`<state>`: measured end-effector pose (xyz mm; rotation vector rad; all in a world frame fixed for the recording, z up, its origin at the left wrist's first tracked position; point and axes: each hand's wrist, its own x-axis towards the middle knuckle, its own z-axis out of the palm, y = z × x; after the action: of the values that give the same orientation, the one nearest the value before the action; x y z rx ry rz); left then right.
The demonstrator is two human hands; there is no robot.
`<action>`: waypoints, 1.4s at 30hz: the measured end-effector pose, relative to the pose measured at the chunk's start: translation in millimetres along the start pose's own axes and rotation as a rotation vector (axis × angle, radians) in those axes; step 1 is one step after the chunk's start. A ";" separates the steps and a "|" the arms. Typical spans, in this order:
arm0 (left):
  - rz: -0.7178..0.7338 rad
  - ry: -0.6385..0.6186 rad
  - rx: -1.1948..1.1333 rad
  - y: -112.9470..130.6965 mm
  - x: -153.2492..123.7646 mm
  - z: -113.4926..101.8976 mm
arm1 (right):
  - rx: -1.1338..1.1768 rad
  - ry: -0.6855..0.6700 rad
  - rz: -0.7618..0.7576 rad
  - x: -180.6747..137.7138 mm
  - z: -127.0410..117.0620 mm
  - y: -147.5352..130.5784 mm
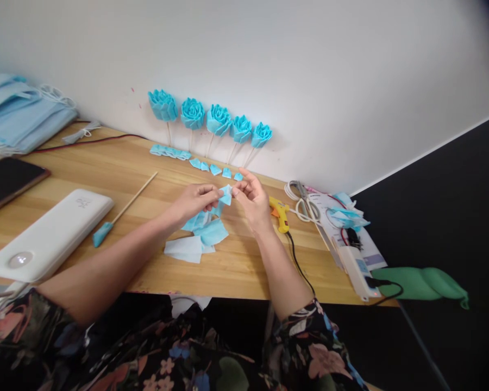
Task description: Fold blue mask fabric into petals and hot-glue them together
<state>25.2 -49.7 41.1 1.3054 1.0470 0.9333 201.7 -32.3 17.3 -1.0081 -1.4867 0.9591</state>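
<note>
My left hand (pixel 195 200) and my right hand (pixel 250 198) meet above the wooden table (pixel 244 260), both pinching a small blue fabric piece (pixel 225 194) between fingertips. Below the hands lies a loose pile of blue and white fabric pieces (pixel 199 236). Several finished blue fabric roses on sticks (pixel 212 119) lean against the white wall behind. A row of small folded blue petals (pixel 195 160) lies on the table under the roses.
A wooden stick with a blue tip (pixel 120 212) lies left of the hands, beside a white power bank (pixel 49 233) and a dark phone (pixel 8 182). A yellow glue gun (pixel 280 212), scissors (pixel 305 198) and a power strip (pixel 356 269) sit right. Face masks (pixel 16 117) are stacked far left.
</note>
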 end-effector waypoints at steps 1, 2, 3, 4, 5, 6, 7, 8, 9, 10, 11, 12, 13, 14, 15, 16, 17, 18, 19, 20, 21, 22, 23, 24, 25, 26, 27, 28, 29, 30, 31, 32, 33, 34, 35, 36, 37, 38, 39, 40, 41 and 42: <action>0.004 -0.004 -0.007 -0.2 0.1 -0.1 | 0.000 -0.002 -0.004 0.0 0.1 -0.2; 0.007 -0.010 -0.016 -0.9 0.4 -0.3 | 0.002 -0.004 -0.010 0.1 0.2 -0.3; 0.007 -0.017 -0.028 -2.0 1.1 -0.6 | 0.006 -0.006 -0.017 0.1 0.3 -0.5; 0.004 -0.023 -0.041 -3.5 2.0 -1.0 | 0.010 -0.006 -0.027 -0.1 0.4 -0.7; -0.002 -0.027 -0.058 -5.3 3.1 -1.3 | 0.010 -0.006 -0.039 -0.4 0.5 -1.2; -0.010 -0.027 -0.077 -7.1 4.2 -1.7 | 0.003 -0.005 -0.055 -0.9 0.6 -1.9; -0.022 -0.025 -0.100 -8.8 5.3 -1.9 | -0.013 -0.004 -0.075 -1.7 0.8 -3.0; -0.041 -0.021 -0.130 -10.0 6.2 -2.1 | -0.039 -0.005 -0.100 -2.7 0.9 -4.3; -0.062 -0.015 -0.165 -10.8 6.8 -2.2 | -0.074 -0.008 -0.126 -3.9 1.1 -5.9; -0.083 -0.008 -0.202 -11.0 7.2 -2.2 | -0.119 -0.012 -0.154 -5.3 1.3 -7.6; -0.103 -0.001 -0.237 -10.8 7.4 -2.2 | -0.171 -0.017 -0.182 -6.7 1.4 -9.4; -0.120 0.005 -0.267 -10.3 7.4 -2.3 | -0.226 -0.021 -0.212 -8.0 1.5 -11.1; -0.131 0.008 -0.292 -9.6 7.3 -2.4 | -0.282 -0.028 -0.241 -9.2 1.5 -12.6; -0.137 0.008 -0.313 -9.1 7.4 -2.7 | -0.333 -0.035 -0.271 -10.2 1.4 -13.9; -0.141 0.005 -0.332 -8.9 7.5 -3.0 | -0.376 -0.044 -0.300 -10.9 1.2 -15.0; -0.145 -0.001 -0.353 -8.9 7.8 -3.4 | -0.410 -0.054 -0.326 -11.4 1.0 -15.9; -0.148 -0.008 -0.377 -9.3 8.2 -3.9 | -0.436 -0.064 -0.344 -11.6 0.7 -16.5; -0.150 -0.015 -0.401 -10.1 8.7 -4.4 | -0.456 -0.072 -0.354 -11.6 0.5 -16.9; -0.151 -0.023 -0.423 -10.9 9.4 -4.9 | -0.473 -0.077 -0.359 -11.4 0.2 -16.9; -0.152 -0.031 -0.440 -11.9 10.0 -5.3 | -0.489 -0.080 -0.361 -11.1 0.0 -16.6; -0.152 -0.042 -0.453 -12.7 10.5 -5.7 | -0.502 -0.081 -0.363 -10.6 -0.2 -16.1; -0.152 -0.052 -0.464 -13.2 10.9 -6.0 | -0.513 -0.083 -0.366 -10.1 -0.4 -15.3; -0.154 -0.061 -0.472 -13.5 11.2 -6.2 | -0.522 -0.086 -0.371 -9.7 -0.7 -14.5; -0.158 -0.067 -0.480 -13.5 11.2 -6.3 | -0.529 -0.090 -0.377 -9.3 -1.0 -13.7; -0.162 -0.071 -0.488 -13.2 11.2 -6.3 | -0.535 -0.095 -0.382 -9.0 -1.4 -13.0; -0.166 -0.075 -0.498 -12.8 11.0 -6.3 | -0.539 -0.098 -0.387 -8.9 -1.8 -12.7; -0.166 -0.081 -0.507 -12.5 10.9 -6.3 | -0.542 -0.100 -0.393 -8.9 -2.1 -12.6; -0.163 -0.087 -0.515 -12.2 10.8 -6.3 | -0.540 -0.101 -0.399 -9.2 -2.4 -12.7; -0.158 -0.091 -0.523 -12.1 10.8 -6.3 | -0.533 -0.098 -0.402 -9.5 -2.5 -13.0; -0.152 -0.090 -0.530 -12.3 10.9 -6.3 | -0.519 -0.094 -0.398 -9.8 -2.4 -13.3; -0.145 -0.081 -0.534 -12.7 11.2 -6.5 | -0.497 -0.088 -0.387 -10.1 -2.1 -13.3; -0.138 -0.067 -0.534 -13.3 11.6 -6.7 | -0.467 -0.080 -0.366 -10.2 -1.7 -13.1; -0.131 -0.052 -0.533 -13.9 12.0 -6.9 | -0.430 -0.069 -0.337 -10.0 -1.0 -12.4; -0.121 -0.042 -0.527 -14.5 12.3 -7.2 | -0.388 -0.056 -0.301 -9.6 -0.3 -11.2; -0.107 -0.035 -0.513 -14.8 12.4 -7.4 | -0.340 -0.043 -0.262 -9.0 0.5 -9.6; -0.088 -0.028 -0.491 -14.8 12.2 -7.5 | -0.290 -0.031 -0.218 -8.1 1.2 -7.7; -0.064 -0.019 -0.457 -14.3 11.7 -7.5 | -0.237 -0.020 -0.172 -7.1 1.8 -5.6; -0.036 -0.005 -0.409 -13.4 10.8 -7.3 | -0.182 -0.015 -0.121 -6.1 2.3 -3.6; -0.006 0.015 -0.349 -12.1 9.7 -7.0 | -0.127 -0.015 -0.068 -5.2 2.5 -1.9; 0.020 0.036 -0.281 -10.4 8.4 -6.6 | -0.072 -0.020 -0.015 -4.4 2.6 -0.5; 0.041 0.057 -0.213 -8.5 7.0 -6.1 | -0.021 -0.028 0.034 -3.7 2.5 0.3; 0.056 0.074 -0.150 -6.6 5.8 -5.4 | 0.026 -0.037 0.076 -3.2 2.3 0.6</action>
<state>21.4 -43.0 34.2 1.1888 0.9815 1.0880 199.8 -35.3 15.4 -1.0392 -1.4716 1.0536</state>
